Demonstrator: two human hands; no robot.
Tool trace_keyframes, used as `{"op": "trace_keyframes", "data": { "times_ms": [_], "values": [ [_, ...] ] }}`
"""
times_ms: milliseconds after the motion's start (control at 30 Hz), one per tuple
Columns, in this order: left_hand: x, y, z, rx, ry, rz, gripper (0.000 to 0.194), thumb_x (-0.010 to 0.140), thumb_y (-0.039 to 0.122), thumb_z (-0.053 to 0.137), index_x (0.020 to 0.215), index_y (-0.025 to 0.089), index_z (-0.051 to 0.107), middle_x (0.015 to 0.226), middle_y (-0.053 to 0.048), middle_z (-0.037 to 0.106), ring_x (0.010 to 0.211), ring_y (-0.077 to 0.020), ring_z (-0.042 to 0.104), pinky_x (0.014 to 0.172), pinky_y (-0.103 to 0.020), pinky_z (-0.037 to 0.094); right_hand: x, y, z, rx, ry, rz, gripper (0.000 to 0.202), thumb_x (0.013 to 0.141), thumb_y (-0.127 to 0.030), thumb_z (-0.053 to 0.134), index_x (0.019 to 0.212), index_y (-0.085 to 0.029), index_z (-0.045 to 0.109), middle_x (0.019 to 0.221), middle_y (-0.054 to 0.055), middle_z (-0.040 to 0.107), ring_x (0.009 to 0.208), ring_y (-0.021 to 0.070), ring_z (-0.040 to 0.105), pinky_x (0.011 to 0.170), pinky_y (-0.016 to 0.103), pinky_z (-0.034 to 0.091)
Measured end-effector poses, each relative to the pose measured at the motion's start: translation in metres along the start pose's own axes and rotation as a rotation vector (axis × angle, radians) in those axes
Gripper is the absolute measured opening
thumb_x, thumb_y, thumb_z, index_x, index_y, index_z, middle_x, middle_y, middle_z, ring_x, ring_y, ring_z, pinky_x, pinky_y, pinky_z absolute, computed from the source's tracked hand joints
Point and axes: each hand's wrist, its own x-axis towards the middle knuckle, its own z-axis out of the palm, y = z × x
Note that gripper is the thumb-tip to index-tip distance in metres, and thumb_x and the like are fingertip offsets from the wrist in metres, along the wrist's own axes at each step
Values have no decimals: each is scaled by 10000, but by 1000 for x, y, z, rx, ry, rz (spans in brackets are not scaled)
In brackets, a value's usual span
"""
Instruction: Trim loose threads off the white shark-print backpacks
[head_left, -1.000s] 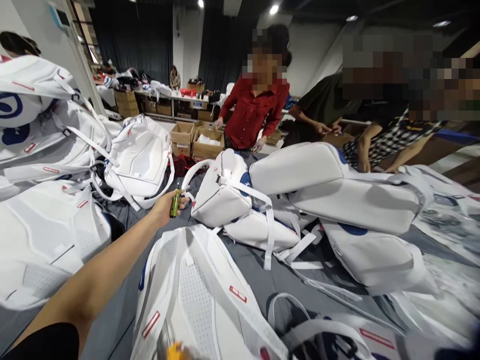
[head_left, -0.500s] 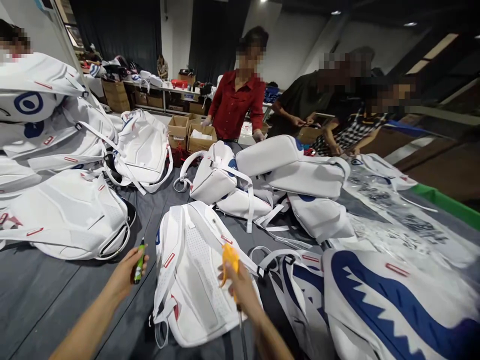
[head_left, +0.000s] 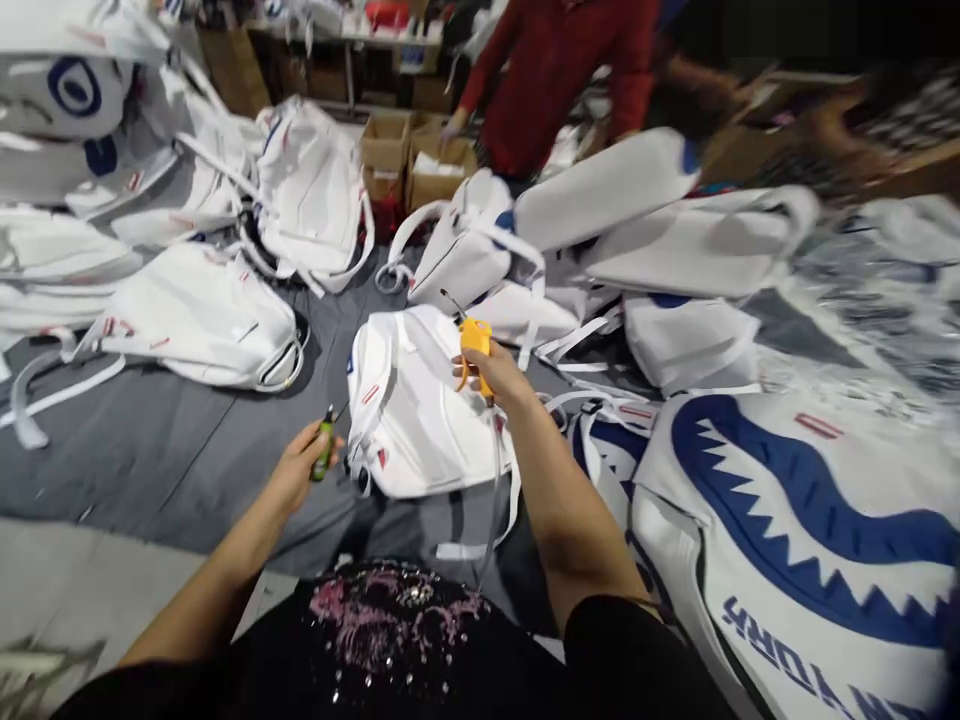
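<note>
A white backpack (head_left: 427, 410) lies straps-up on the grey cloth right in front of me. My left hand (head_left: 304, 465), at its left side, is closed around a small green tool with a dark pointed tip (head_left: 322, 452), whose exact kind I cannot make out. Over the backpack's right part, my right hand (head_left: 499, 375) grips a yellow air blow gun (head_left: 475, 340). Its thin dark nozzle points up and away, and a hose runs down from its handle. Whether the gun touches the backpack I cannot tell.
White backpacks (head_left: 217, 315) are heaped on the left, and more (head_left: 607, 190) are stacked behind. At right lies a backpack with a blue toothed-mouth print (head_left: 817, 520). Clear plastic bags (head_left: 885, 310) lie beyond. A person in red (head_left: 562, 80) stands across the table near cardboard boxes (head_left: 442, 185).
The view has tilted down, showing my shirt and the floor. The blow gun has risen toward the backpack's upper right, nozzle now pointing away. My left hand still holds the green tool.
</note>
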Motion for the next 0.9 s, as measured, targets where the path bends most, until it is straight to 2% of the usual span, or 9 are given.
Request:
{"op": "trace_keyframes", "data": {
  "times_ms": [100,167,333,400,500,600,700,800,900],
  "values": [
    [-14,-11,5,-13,-11,36,639,612,456,913,1126,171,662,952,-71,752,814,-167,701,779,-277,536,-39,53,-10,-90,-183,106,303,798,-251,703,1064,-186,572,875,66,740,663,170,711,370,141,339],
    [-20,-18,5,-13,-15,45,561,626,409,915,1063,171,655,948,-91,766,908,-211,719,854,-314,530,-63,84,-24,-94,-201,181,316,775,-280,707,1037,-186,558,901,81,744,666,174,706,360,148,333],
    [-27,-31,-1,113,-90,140,406,658,288,878,979,177,655,1049,-77,760,1006,-198,678,884,-292,502,-134,131,-60,-37,-51,125,441,696,-393,790,1030,-191,584,1007,98,744,755,203,714,376,167,345],
    [-28,-38,-3,240,-184,167,348,687,259,849,978,178,677,1104,-67,741,981,-178,653,847,-269,496,-174,146,-73,-2,43,97,473,687,-456,805,1025,-193,605,997,98,741,763,208,706,381,175,337],
    [-38,-56,-9,422,-406,157,284,744,251,802,994,184,685,1039,-56,742,905,-168,642,805,-264,490,-242,181,-80,40,242,101,468,695,-512,791,986,-189,618,928,92,731,717,185,681,395,183,331],
    [-65,-91,-30,663,-728,50,267,807,245,737,1068,211,689,1018,-49,751,867,-175,654,778,-263,472,-306,234,-59,152,469,141,490,669,-521,786,984,-202,589,920,70,720,755,185,693,415,171,333],
    [-94,-144,-69,1016,-1000,-151,246,779,167,740,1007,260,729,879,-14,734,829,-198,659,813,-288,456,-355,294,-14,315,597,207,546,639,-536,784,1009,-209,551,941,58,718,771,190,712,422,163,331],
    [-105,-196,-101,1213,-1031,-254,244,696,46,754,826,251,723,762,-14,681,895,-252,666,899,-343,448,-393,346,35,447,663,268,596,625,-557,784,1032,-201,533,936,76,734,765,214,729,415,168,348],
    [-92,-229,-107,1250,-964,-246,213,721,21,743,783,217,690,1050,-76,705,1191,-286,591,1051,-378,411,-425,385,74,501,738,314,574,651,-552,781,1028,-186,551,945,101,750,796,241,741,400,177,365]
  ]
}}
